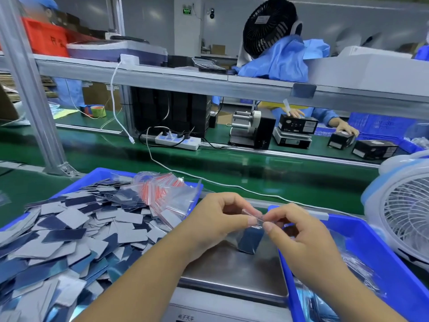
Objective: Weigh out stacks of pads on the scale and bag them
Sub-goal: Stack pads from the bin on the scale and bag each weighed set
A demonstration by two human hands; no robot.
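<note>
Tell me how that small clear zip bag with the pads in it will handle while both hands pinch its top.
The zip bag looks thin and floppy, hanging slack below the left hand and right hand. Its glossy film is probably slippery. The dark pads likely weigh its bottom down.

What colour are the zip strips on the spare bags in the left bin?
Red-orange strips on clear bags, lying atop the pads in the left bin; head view.

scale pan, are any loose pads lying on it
No, the scale pan is bare; both hands hold the bag above it.
</note>
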